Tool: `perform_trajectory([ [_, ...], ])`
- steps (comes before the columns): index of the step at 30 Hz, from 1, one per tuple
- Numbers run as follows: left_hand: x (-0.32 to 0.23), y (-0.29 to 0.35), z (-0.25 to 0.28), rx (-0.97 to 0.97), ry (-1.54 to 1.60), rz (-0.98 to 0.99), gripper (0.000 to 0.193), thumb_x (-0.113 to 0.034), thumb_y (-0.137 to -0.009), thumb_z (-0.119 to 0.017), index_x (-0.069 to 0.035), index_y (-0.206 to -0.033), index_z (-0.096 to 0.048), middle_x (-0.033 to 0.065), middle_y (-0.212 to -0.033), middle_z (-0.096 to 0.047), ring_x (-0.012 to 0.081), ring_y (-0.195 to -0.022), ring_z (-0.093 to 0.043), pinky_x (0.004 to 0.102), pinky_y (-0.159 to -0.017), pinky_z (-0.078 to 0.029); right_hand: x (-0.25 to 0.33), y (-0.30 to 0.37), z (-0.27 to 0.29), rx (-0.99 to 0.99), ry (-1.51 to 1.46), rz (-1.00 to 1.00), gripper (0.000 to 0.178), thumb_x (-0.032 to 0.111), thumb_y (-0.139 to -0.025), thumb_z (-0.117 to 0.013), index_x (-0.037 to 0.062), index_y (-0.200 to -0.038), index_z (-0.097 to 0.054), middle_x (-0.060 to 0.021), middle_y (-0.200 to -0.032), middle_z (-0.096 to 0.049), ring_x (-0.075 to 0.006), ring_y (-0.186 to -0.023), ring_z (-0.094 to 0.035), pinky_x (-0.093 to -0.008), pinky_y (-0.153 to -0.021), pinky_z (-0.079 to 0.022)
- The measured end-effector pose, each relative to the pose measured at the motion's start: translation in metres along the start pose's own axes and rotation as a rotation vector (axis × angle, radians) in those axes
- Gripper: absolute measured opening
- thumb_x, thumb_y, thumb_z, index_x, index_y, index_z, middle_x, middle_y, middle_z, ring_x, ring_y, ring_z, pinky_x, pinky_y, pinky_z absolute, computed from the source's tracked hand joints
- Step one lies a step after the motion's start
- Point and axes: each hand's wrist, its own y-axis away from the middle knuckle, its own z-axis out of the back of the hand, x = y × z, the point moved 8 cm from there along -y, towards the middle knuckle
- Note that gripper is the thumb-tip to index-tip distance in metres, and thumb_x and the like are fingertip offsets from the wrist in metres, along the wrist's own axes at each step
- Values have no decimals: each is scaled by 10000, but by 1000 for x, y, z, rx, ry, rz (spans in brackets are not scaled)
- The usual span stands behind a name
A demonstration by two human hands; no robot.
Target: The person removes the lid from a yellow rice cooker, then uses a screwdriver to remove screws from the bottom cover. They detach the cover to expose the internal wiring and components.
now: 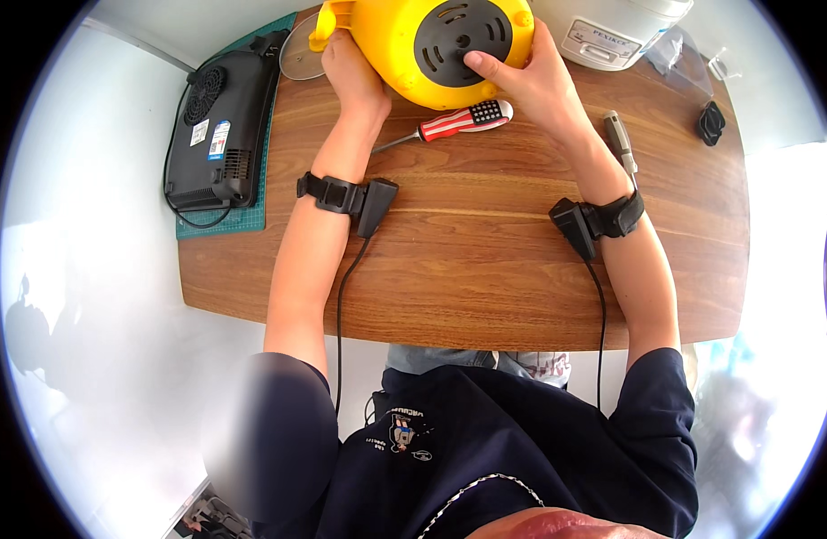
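A rounded yellow appliance (386,49) with a side handle and a round, slotted black base plate (440,45) is tipped so its underside faces me. It is cut off by the top edge of the view. My left hand (352,76) supports it near the handle, fingers mostly hidden behind it. My right hand (543,90) grips the right side, the thumb pressed on the black plate. Just below it on the table lies a screwdriver (463,119) with a red, white and blue handle, its shaft passing behind my left wrist.
An upside-down black cooktop (225,126) rests on a green cutting mat (252,220) at left, beside a glass lid (301,54). At right are a white container (602,36), a clear plastic tray (678,63), a black object (711,123) and a grey tool (620,139). Cables hang from both wrist straps.
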Motion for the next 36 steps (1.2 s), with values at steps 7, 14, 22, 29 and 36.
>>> perform_trajectory([
  [7,-3,8,-12,-8,83,-50,264,-232,-1094,-438,-55,-1175,-616,9,-1092,-679,119,-963,-658,274,-828,-511,9,5,10,-118,162,-50,749,352,-940,-749,-31,-1474,-391,-179,-1338,-606,-262,-1244,-603,-377,-1051,-501],
  [14,-4,3,-15,56,73,-76,328,-344,-1101,-500,-56,-1206,-618,25,-1103,-661,147,-977,-647,308,-848,-537,46,14,17,-215,314,65,906,164,-814,-777,-14,-1548,-276,-308,-1393,-537,-402,-1313,-547,-443,-1087,-458],
  [22,-7,5,-23,152,26,-192,332,-351,-1117,-476,-66,-1241,-592,43,-1175,-637,170,-1057,-633,331,-918,-548,59,13,21,-181,449,13,856,183,-773,-781,9,-1494,-355,-303,-1323,-577,-434,-1257,-571,-457,-1052,-478],
  [29,-4,5,-21,141,-25,-200,382,-380,-1117,-448,-51,-1236,-603,76,-1216,-630,190,-1070,-620,347,-947,-526,61,12,21,-211,609,95,867,207,-762,-778,-26,-1474,-342,-314,-1278,-580,-460,-1216,-575,-479,-1033,-482],
  [36,-5,7,-12,25,-186,-226,299,-302,-1103,-489,-47,-1055,-638,-35,-946,-644,68,-837,-587,254,-746,-464,59,13,17,-232,646,143,869,202,-760,-756,-40,-1476,-325,-331,-1276,-572,-478,-1200,-572,-503,-1026,-479],
])
